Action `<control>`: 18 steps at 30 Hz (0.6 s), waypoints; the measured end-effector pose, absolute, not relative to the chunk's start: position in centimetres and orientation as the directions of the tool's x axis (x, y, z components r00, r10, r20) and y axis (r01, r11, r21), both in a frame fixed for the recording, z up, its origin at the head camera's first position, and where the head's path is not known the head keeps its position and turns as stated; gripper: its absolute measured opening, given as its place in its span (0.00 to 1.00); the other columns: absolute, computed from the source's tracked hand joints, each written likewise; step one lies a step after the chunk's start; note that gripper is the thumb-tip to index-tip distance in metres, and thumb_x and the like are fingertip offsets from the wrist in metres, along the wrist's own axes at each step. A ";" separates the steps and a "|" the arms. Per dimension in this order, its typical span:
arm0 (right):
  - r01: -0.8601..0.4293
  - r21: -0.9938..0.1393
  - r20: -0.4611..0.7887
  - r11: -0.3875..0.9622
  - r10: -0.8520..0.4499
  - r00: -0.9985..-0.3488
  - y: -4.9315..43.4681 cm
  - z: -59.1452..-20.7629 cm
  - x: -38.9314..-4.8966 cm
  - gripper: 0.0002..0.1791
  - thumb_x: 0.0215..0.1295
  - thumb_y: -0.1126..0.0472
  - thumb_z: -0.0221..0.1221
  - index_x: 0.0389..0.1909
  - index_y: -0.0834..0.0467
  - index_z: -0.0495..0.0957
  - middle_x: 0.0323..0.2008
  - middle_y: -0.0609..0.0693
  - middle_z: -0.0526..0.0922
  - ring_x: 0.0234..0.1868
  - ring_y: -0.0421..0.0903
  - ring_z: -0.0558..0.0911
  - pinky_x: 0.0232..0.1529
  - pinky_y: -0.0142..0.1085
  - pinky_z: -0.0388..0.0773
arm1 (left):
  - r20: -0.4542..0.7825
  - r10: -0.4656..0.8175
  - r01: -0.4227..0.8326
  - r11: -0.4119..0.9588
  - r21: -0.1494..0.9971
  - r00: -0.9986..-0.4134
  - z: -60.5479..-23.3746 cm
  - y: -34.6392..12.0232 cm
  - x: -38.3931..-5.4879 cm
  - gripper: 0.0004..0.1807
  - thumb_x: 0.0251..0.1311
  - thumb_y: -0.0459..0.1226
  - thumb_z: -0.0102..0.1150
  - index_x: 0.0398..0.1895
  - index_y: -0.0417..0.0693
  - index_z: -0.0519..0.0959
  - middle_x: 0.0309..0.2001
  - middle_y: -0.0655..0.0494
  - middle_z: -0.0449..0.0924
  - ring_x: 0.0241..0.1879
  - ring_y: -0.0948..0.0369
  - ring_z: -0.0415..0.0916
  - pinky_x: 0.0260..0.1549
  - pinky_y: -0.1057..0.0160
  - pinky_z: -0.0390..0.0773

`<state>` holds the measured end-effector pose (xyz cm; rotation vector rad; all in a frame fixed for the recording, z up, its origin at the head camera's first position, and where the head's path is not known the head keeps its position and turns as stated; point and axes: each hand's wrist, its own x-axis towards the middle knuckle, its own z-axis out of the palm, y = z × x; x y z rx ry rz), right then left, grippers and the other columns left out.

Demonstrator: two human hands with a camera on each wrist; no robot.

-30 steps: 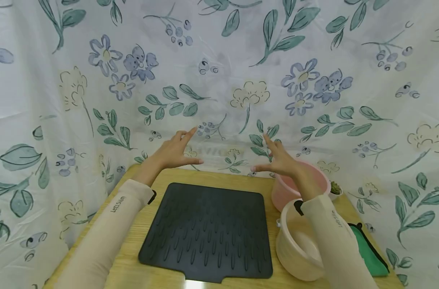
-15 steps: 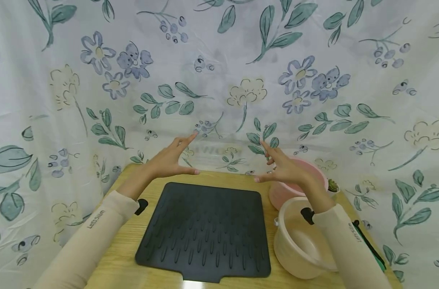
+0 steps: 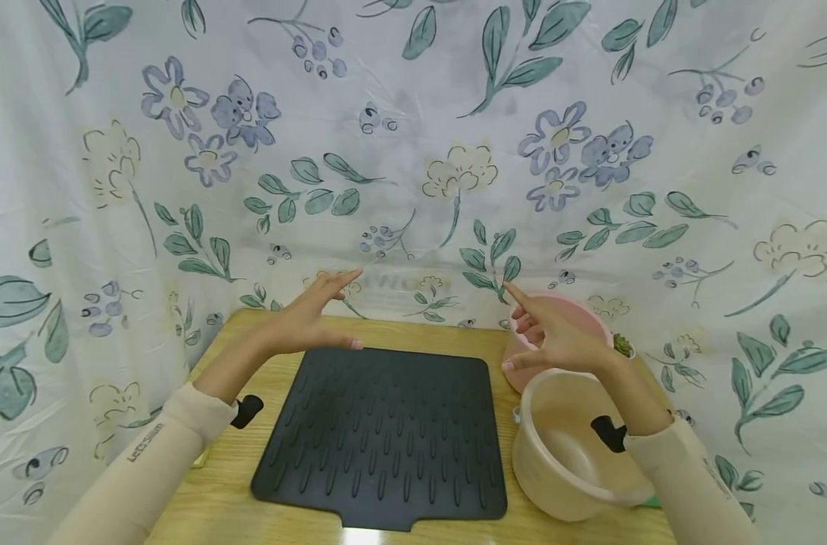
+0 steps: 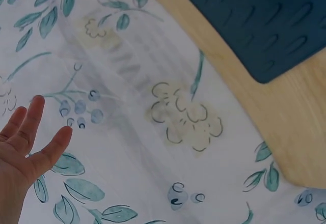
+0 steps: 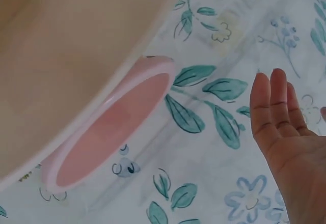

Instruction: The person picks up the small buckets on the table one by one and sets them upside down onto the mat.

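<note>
My left hand hovers above the far left part of a dark ridged mat, thumb and fingers spread apart and holding nothing. In the left wrist view the same hand shows its extended fingers against the flowered cloth. My right hand is in the air in front of a pink bucket and over the far rim of a cream bucket. Its thumb stands away from the fingers, and nothing is in it. In the right wrist view the right hand appears with its palm bare.
A wooden table carries the mat and both buckets. White flowered cloth hangs behind and at the sides. A small potted plant stands at the back right by the pink bucket. Something green shows partly behind the cream bucket.
Both hands have come lower and moved apart, the left to the left and the right to the right. The view has shifted slightly. The mat and buckets stay in place.
</note>
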<state>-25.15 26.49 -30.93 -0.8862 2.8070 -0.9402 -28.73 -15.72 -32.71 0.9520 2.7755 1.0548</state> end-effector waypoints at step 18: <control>-0.482 -0.649 0.160 0.589 -0.513 -0.843 30.4 -32.3 -20.2 0.59 0.55 0.58 0.72 0.80 0.43 0.43 0.53 0.58 0.75 0.49 0.51 0.78 0.50 0.42 0.80 | 0.264 0.540 0.531 0.429 0.731 -0.800 -34.9 -17.5 -25.3 0.54 0.53 0.42 0.74 0.78 0.71 0.50 0.77 0.53 0.49 0.69 0.45 0.63 0.61 0.29 0.60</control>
